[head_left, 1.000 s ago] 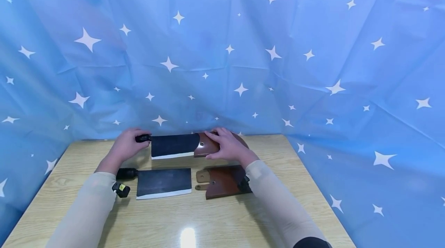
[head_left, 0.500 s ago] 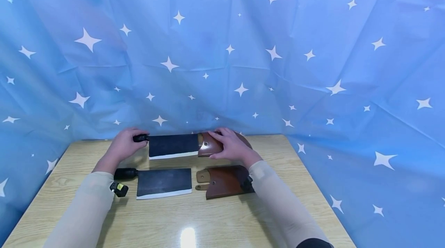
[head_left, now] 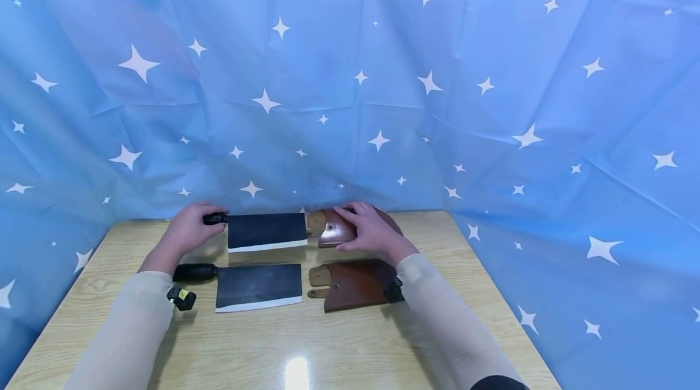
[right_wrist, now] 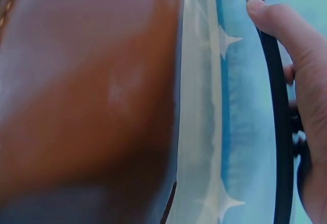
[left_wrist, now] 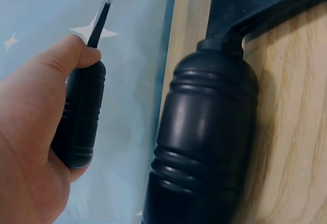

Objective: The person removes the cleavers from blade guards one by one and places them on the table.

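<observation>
At the back left of the table my left hand point(head_left: 188, 229) grips the black ribbed handle point(left_wrist: 84, 114) of a cleaver point(head_left: 267, 231), whose dark blade with a pale edge points right. My right hand point(head_left: 374, 229) holds a brown leather sheath point(head_left: 332, 231) between thumb and fingers; in the right wrist view the sheath point(right_wrist: 278, 106) appears edge-on as a dark strip. The blade's end stands right at the sheath's tan tabs, with its whole face in sight. In front lie a second cleaver point(head_left: 259, 288) and a second brown sheath point(head_left: 355, 285), side by side, with the sheath partly behind my right wrist.
The wooden table point(head_left: 246, 353) ends at the back against a blue curtain point(head_left: 350, 86) printed with white stars. The second cleaver's handle point(left_wrist: 204, 137) lies close under my left wrist. A bright reflection shows near the front.
The held cleaver has moved left, and the held sheath slightly right. The blade's end has come out of the sheath, baring the tan tabs. The front cleaver and sheath stay put.
</observation>
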A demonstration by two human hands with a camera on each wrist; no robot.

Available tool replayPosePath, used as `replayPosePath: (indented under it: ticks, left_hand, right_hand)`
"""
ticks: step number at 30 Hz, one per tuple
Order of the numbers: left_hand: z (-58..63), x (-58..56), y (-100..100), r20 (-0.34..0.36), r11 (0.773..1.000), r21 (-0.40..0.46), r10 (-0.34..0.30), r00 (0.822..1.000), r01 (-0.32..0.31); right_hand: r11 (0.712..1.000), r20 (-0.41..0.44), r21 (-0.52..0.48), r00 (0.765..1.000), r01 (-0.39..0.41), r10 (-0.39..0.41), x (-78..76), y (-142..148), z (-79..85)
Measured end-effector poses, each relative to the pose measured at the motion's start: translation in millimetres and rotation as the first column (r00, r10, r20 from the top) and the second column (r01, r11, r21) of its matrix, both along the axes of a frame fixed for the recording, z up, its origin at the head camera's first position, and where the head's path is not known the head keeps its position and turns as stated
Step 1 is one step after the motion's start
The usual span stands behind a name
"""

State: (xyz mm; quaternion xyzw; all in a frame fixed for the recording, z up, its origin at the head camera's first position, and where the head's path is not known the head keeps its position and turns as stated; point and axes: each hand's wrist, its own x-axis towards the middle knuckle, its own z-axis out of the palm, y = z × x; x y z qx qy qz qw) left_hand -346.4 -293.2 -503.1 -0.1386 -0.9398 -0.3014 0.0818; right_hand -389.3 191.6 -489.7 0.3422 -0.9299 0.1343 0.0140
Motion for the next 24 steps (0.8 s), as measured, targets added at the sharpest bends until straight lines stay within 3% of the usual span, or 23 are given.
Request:
replayPosePath:
  ticks: [9, 24]
  left_hand:
    - [-3.5, 0.8, -6, -0.008, 1.0, -0.009, -0.012, 1.0, 0.012]
    - [-22.9, -2.7, -9, 0.018, 0.997, -0.076, 0.015, 1.0, -0.013]
  right_hand:
    - [0.999, -0.011, 0.035, 1.0, -0.004, 0.004, -2.4, 5, -7.1]
    - [0.997, 0.04, 0.075, 0.999, 0.007, -0.01, -4.5, 3, -20.2]
